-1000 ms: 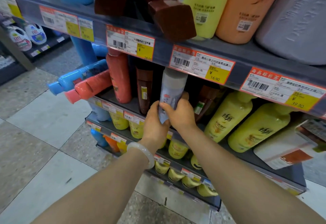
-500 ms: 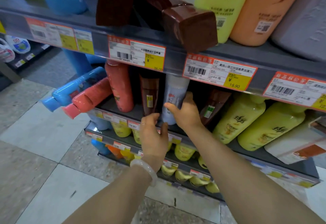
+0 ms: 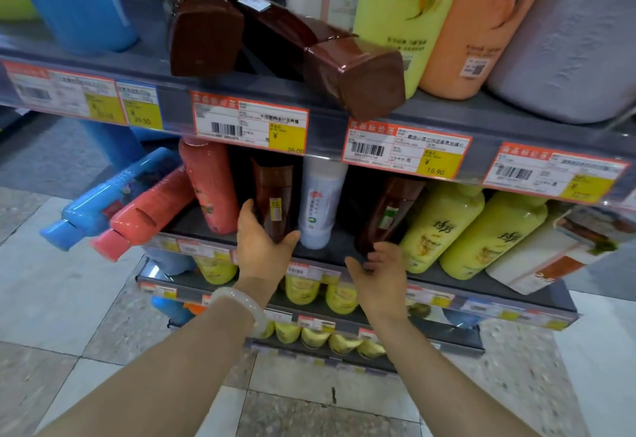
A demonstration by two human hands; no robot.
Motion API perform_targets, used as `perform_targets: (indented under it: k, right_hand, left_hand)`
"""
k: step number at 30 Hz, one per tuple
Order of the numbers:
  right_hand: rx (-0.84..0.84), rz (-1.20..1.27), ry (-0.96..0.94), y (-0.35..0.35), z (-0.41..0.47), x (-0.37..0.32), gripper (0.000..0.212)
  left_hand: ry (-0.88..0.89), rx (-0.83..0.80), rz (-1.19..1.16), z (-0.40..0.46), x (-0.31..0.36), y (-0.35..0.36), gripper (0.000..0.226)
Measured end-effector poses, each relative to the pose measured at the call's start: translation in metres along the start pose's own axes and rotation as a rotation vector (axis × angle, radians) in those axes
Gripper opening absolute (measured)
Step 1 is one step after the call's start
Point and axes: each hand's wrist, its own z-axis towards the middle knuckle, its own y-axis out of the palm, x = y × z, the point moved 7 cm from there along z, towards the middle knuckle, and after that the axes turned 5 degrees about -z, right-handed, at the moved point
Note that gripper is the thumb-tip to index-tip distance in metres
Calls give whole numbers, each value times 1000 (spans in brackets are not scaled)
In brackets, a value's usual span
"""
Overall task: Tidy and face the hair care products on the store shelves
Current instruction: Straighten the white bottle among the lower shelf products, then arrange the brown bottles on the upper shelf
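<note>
Both your hands are coming off that white bottle you were gripping a second ago; it's standing upright on the middle shelf now, label out, between two brown bottles, nothing holding it. Your left hand is sliding over to the brown bottle just left of it; thumb and fingers are wrapping around its lower part, so you're gripping that one near the base. Your right hand is hovering palm-up with fingers loosely curled and spread, holding nothing, right at the foot of the tilted brown bottle on the white one's right; can't tell if the fingertips are actually touching it.

Left of your hand a red bottle is standing, and a red tube and blue tube are lying on their sides, poking out past the shelf end; yellow bottles are leaning on the right. On the shelf above, two brown bottles are lying tipped over, bases sticking out over the price tag strip.
</note>
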Motion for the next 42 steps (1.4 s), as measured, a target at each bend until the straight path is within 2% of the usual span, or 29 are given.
perform_targets:
  k: [2, 5, 11, 14, 18, 21, 24, 28, 32, 37, 42]
  right_hand:
    - [83, 33, 3, -12, 5, 2, 59]
    - [114, 89, -24, -19, 14, -8, 66]
    - [151, 40, -1, -20, 29, -14, 52]
    - [144, 15, 20, -17, 30, -11, 53]
    - [150, 26, 60, -9, 21, 0, 66]
    - [163, -10, 47, -2, 1, 2, 58]
    - [-14, -68, -116, 20, -22, -21, 43]
    - [-253, -76, -330, 48, -36, -72, 56]
    - [-349, -115, -373, 62, -36, -104, 64]
    - [-444, -84, -441, 67, -58, -119, 55]
    - [-526, -10, -454, 61, -83, -140, 53]
  left_hand:
    - [-8, -7, -43, 1, 4, 3, 89]
    - [5, 12, -102, 3, 11, 4, 81]
    - [14, 1, -97, 3, 22, 4, 61]
    - [21, 2, -69, 7, 22, 1, 59]
    - [89, 18, 24, 9, 26, -3, 51]
    - [112, 15, 26, 5, 24, -6, 50]
    - [86, 23, -57, -3, 25, -12, 44]
    - [77, 70, -116, -13, 38, -25, 45]
    - [31, 37, -201, -22, 44, -37, 49]
    - [2, 42, -266, -48, 48, -57, 49]
    - [105, 26, -285, -70, 75, -87, 50]
